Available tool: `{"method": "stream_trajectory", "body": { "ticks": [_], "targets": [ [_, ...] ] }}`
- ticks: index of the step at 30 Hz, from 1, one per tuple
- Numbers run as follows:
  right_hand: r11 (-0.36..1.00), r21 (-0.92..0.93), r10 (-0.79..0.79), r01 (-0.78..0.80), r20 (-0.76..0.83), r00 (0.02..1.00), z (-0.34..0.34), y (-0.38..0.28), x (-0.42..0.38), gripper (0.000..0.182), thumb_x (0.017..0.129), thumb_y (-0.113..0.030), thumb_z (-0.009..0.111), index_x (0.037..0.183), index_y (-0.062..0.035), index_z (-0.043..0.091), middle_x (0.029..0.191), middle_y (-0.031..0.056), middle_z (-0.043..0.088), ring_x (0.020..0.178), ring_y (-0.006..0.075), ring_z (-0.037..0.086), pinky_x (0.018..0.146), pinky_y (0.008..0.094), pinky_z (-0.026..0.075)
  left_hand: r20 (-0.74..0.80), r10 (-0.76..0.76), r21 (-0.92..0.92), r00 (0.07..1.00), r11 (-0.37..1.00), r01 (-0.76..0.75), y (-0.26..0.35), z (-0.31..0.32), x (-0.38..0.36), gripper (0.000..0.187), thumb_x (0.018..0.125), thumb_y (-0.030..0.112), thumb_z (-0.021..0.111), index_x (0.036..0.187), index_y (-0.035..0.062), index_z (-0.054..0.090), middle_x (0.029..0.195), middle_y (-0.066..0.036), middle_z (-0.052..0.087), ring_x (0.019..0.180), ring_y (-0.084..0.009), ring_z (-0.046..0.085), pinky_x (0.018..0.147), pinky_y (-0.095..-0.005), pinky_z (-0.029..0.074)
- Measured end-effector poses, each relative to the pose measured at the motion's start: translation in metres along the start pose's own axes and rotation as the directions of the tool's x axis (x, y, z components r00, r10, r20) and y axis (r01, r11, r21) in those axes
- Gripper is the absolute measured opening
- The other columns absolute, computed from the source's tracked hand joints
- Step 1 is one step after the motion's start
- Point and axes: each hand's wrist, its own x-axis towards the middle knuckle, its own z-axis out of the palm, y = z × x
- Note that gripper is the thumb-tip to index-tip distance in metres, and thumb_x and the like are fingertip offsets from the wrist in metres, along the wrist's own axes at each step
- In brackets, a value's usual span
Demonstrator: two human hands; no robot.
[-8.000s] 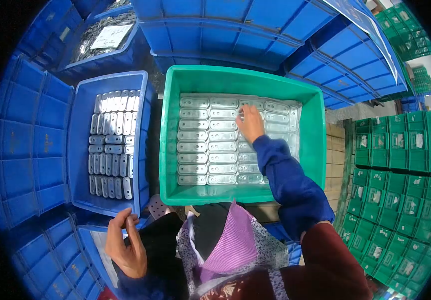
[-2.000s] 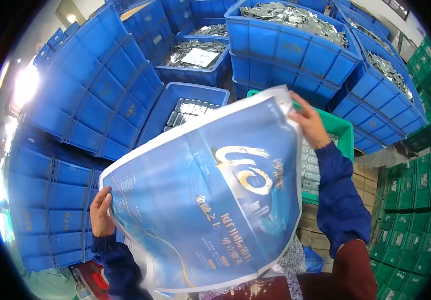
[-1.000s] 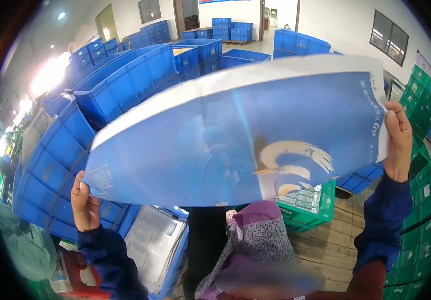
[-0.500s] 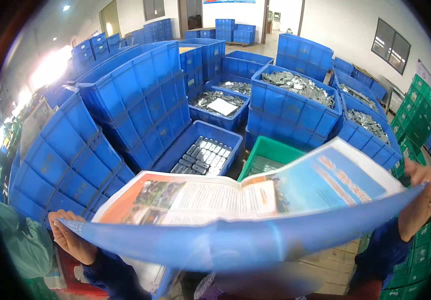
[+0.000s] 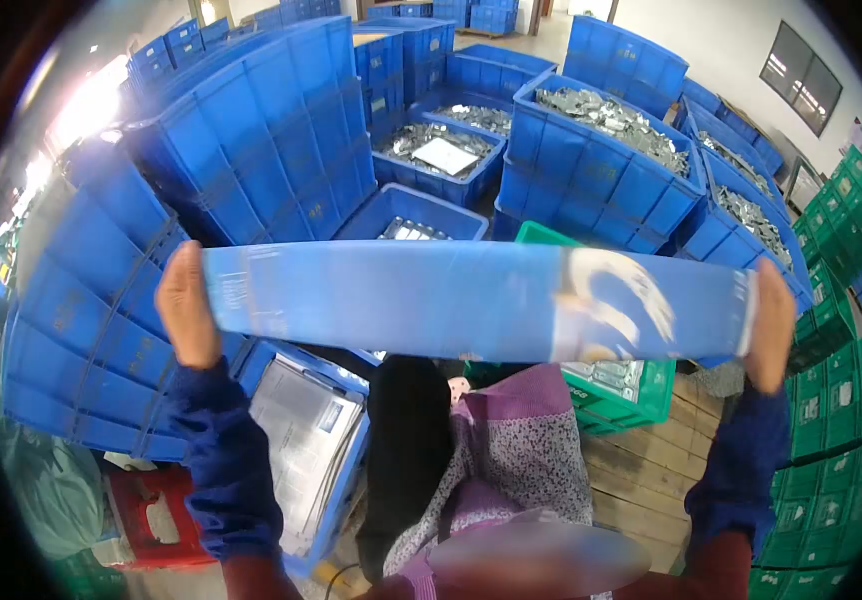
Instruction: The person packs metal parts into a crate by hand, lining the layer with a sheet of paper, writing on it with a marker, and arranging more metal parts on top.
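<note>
A wide blue magazine (image 5: 401, 300) is stretched between both hands, its printed cover turned toward me and pale brush-like lettering on its right half. My left hand (image 5: 189, 305) grips its left end. The right end is held in my right hand (image 5: 771, 325). The magazine's inside pages are hidden from this angle. Behind and below it stand a blue bin with metal parts (image 5: 413, 230) and a green crate (image 5: 636, 400) with parts in it, both partly covered by the magazine.
Tall stacked blue crates (image 5: 261, 130) rise on the left. Blue bins (image 5: 601, 185) heaped with flat metal pieces stand ahead and right. Papers lie in a blue crate (image 5: 306, 450) near my left forearm. A red crate (image 5: 156, 520) and green crates (image 5: 836, 440) flank me.
The open magazine with its pages facing up has tipped and come together into a narrower band showing its cover. Both hands have risen and moved inward; my view has tilted down.
</note>
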Motion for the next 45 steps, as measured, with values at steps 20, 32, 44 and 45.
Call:
{"method": "stream_trajectory", "body": {
  "ticks": [20, 32, 44, 45],
  "targets": [
    [0.639, 0.037, 0.729, -0.768, 0.29, 0.62, -0.114, -0.124, -0.193, 0.029, 0.088, -0.033, 0.048, 0.079, -0.0056, 0.046, 0.066, -0.0016, 0.042, 0.063, 0.0057, 0.038, 0.055, 0.0208, 0.028, 0.092, -0.839, 0.253, 0.536, 0.54, 0.802, 0.023, -0.101, -0.057, 0.026, 0.094, 0.027, 0.048, 0.084, 0.0038, 0.055, 0.074, 0.0, 0.048, 0.066, -0.0065, 0.044, 0.058, -0.0207, 0.035],
    [0.897, -0.287, 0.374, -0.337, 0.083, 0.924, -0.107, 0.12, -0.186, 0.02, 0.091, -0.016, 0.044, 0.094, 0.0014, 0.052, 0.085, 0.0149, 0.056, 0.08, 0.0238, 0.052, 0.074, 0.031, 0.04, 0.716, -0.126, -0.114, 0.686, 0.949, 0.293, -0.06, 0.185, -0.128, 0.028, 0.093, 0.024, 0.049, 0.075, 0.0027, 0.052, 0.067, 0.005, 0.045, 0.063, -0.0042, 0.039, 0.056, -0.0215, 0.035],
    [0.855, -0.104, 0.518, -0.508, 0.18, 0.836, -0.079, 0.193, -0.15, 0.03, 0.081, -0.017, 0.062, 0.108, -0.0044, 0.054, 0.094, 0.0022, 0.057, 0.088, 0.0129, 0.053, 0.075, 0.0246, 0.042, 0.844, -0.273, -0.034, 0.462, 0.832, 0.553, -0.096, 0.228, -0.134, 0.015, 0.082, 0.016, 0.065, 0.081, 0.0023, 0.057, 0.072, 0.004, 0.056, 0.064, -0.0031, 0.048, 0.057, -0.0186, 0.039],
    [0.901, -0.08, 0.434, -0.427, 0.214, 0.875, -0.071, 0.184, -0.125, 0.035, 0.08, -0.017, 0.063, 0.111, -0.0043, 0.053, 0.101, 0.0035, 0.056, 0.096, 0.0144, 0.052, 0.081, 0.0263, 0.042, 0.835, -0.31, -0.03, 0.455, 0.8, 0.599, -0.086, 0.226, -0.13, 0.015, 0.083, 0.016, 0.065, 0.08, 0.0028, 0.059, 0.07, 0.004, 0.056, 0.062, -0.0028, 0.047, 0.055, -0.0185, 0.038]
  ]
}}
